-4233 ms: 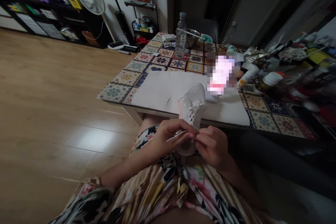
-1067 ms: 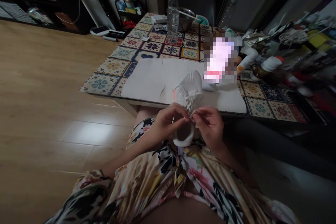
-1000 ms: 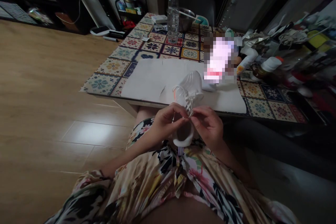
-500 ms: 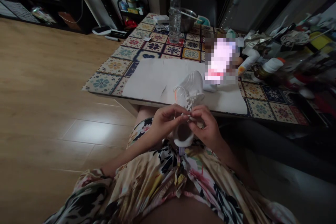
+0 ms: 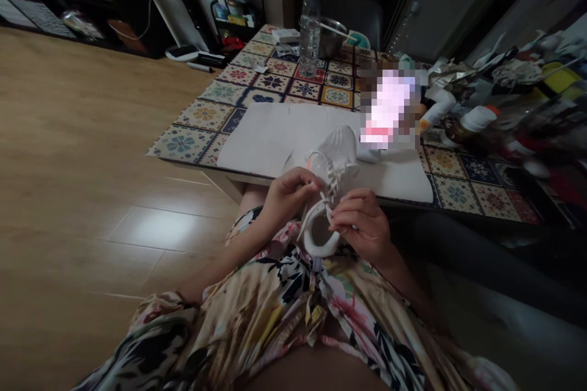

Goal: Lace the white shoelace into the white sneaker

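A white lace-up shoe [image 5: 338, 149] rests between my body and the table edge, its toe pointing away over the white sheet [image 5: 263, 128] and its round opening facing me. My left hand [image 5: 293, 190] is closed in a pinch on a white shoelace [image 5: 322, 195] at the left of the tongue. On the other side, my right hand [image 5: 362, 220] has its fingers pressed together on the lace close to the shoe's opening. A loose lace length hangs along the left of the opening. The lace tips are partly hidden by my fingers.
On the patterned table [image 5: 202, 115] stand a clear plastic bottle [image 5: 310, 27] and a metal bowl [image 5: 331, 36]. A bright, blurred-out screen [image 5: 389, 107] is propped beyond the shoe. Bottles, including a white-capped one [image 5: 477, 117], and clutter crowd the right side.
My hands have moved apart from near-touching above the shoe. The left went up and left with the lace, the right slightly down and right. A lace strand now stretches between them.
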Demonstrator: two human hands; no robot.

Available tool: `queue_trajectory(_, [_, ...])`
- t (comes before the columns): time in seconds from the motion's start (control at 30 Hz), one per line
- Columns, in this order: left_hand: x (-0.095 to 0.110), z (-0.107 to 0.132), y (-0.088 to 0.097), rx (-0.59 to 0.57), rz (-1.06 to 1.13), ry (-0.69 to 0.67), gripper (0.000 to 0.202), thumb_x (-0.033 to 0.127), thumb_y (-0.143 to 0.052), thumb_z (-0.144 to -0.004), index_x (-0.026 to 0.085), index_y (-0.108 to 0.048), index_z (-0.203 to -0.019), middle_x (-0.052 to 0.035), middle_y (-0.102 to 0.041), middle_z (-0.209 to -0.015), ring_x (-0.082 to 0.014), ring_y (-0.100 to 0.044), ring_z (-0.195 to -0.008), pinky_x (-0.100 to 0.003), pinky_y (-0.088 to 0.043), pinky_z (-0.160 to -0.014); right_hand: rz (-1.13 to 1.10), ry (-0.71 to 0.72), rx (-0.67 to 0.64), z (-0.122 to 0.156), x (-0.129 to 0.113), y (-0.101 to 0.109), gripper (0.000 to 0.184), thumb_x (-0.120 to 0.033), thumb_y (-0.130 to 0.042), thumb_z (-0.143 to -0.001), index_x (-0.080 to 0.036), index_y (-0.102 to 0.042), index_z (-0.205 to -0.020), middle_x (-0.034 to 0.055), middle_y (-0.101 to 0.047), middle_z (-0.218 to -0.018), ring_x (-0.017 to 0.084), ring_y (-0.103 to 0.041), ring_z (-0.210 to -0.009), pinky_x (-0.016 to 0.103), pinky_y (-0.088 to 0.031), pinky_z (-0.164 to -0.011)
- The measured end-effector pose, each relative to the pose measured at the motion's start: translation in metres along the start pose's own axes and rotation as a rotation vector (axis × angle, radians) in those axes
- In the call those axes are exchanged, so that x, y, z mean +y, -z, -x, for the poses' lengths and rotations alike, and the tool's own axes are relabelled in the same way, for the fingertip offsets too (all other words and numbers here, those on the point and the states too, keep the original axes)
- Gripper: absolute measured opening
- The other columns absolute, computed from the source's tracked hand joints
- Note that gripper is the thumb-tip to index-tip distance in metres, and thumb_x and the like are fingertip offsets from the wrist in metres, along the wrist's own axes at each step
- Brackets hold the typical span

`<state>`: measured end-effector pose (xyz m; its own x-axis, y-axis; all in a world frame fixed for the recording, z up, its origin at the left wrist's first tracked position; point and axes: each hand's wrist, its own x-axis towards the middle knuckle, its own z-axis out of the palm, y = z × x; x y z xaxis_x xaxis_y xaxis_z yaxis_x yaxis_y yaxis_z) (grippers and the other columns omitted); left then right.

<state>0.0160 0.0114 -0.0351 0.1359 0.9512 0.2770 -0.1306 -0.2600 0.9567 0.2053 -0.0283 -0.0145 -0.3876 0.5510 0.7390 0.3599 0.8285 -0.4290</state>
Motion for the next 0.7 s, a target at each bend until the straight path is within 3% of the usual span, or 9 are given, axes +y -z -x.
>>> queue_trajectory(0.1, [-0.013, -0.007, 0.003, 0.043, -0.087, -0.018, 0.016, 0.028, -0.069, -0.082, 0.016, -0.065, -0.073, -0.0025, -0.063, -0.076, -0.0128, -0.055, -0.067, -0.023, -0.046, -0.062, -0.107, 0.015, -0.116, -0.002, 0.005, 0.005, 0.011, -0.025, -0.065, -0.093, -0.023, -0.067, -0.082, 0.0002, -0.074, -0.078, 0.020, -0.063, -0.083, 0.042, -0.043, -0.084])
queue_trajectory(0.23, [-0.019, -0.009, 0.002, 0.035, -0.151, -0.059, 0.018, 0.030, -0.065, -0.085, 0.016, -0.064, -0.074, -0.0037, -0.063, -0.080, -0.0130, -0.055, -0.069, -0.024, -0.045, -0.061, -0.177, 0.008, -0.174, -0.002, 0.009, 0.009, 0.011, -0.026, -0.065, -0.093, -0.022, -0.068, -0.082, 0.0013, -0.075, -0.079, 0.020, -0.062, -0.085, 0.042, -0.043, -0.083])
queue_trajectory(0.37, [-0.019, -0.009, 0.005, 0.006, -0.152, -0.084, 0.016, 0.028, -0.064, -0.086, 0.015, -0.065, -0.076, -0.0043, -0.063, -0.081, -0.0139, -0.056, -0.075, -0.025, -0.045, -0.066, -0.140, 0.005, -0.129, 0.000, 0.007, 0.009, 0.006, -0.021, -0.065, -0.092, -0.022, -0.066, -0.087, 0.0021, -0.072, -0.081, 0.020, -0.061, -0.086, 0.039, -0.047, -0.082])
queue_trajectory(0.5, [-0.016, -0.006, 0.013, -0.001, -0.129, -0.169, 0.019, 0.032, -0.071, -0.084, 0.016, -0.063, -0.091, -0.0045, -0.063, -0.088, -0.0153, -0.056, -0.083, -0.025, -0.046, -0.072, 0.025, -0.075, -0.040, 0.002, 0.005, 0.005, 0.007, -0.021, -0.067, -0.090, -0.022, -0.063, -0.096, 0.0049, -0.065, -0.089, 0.020, -0.060, -0.087, 0.035, -0.050, -0.078])
queue_trajectory(0.6, [-0.007, -0.001, 0.018, -0.207, -0.174, -0.278, 0.026, 0.039, -0.071, -0.086, 0.016, -0.063, -0.095, -0.0064, -0.063, -0.093, -0.0171, -0.057, -0.088, -0.029, -0.047, -0.080, 0.139, -0.105, -0.073, 0.001, 0.002, 0.003, 0.002, -0.021, -0.063, -0.093, -0.021, -0.062, -0.093, 0.0055, -0.065, -0.089, 0.020, -0.060, -0.085, 0.035, -0.050, -0.078])
queue_trajectory(0.7, [0.003, 0.003, 0.020, -0.414, -0.290, -0.352, 0.029, 0.040, -0.073, -0.084, 0.016, -0.065, -0.099, -0.0090, -0.063, -0.101, -0.0201, -0.058, -0.097, -0.033, -0.047, -0.088, 0.169, -0.110, -0.133, -0.005, -0.011, 0.010, 0.010, -0.023, -0.060, -0.095, -0.022, -0.061, -0.085, 0.0050, -0.068, -0.086, 0.020, -0.060, -0.085, 0.038, -0.046, -0.080])
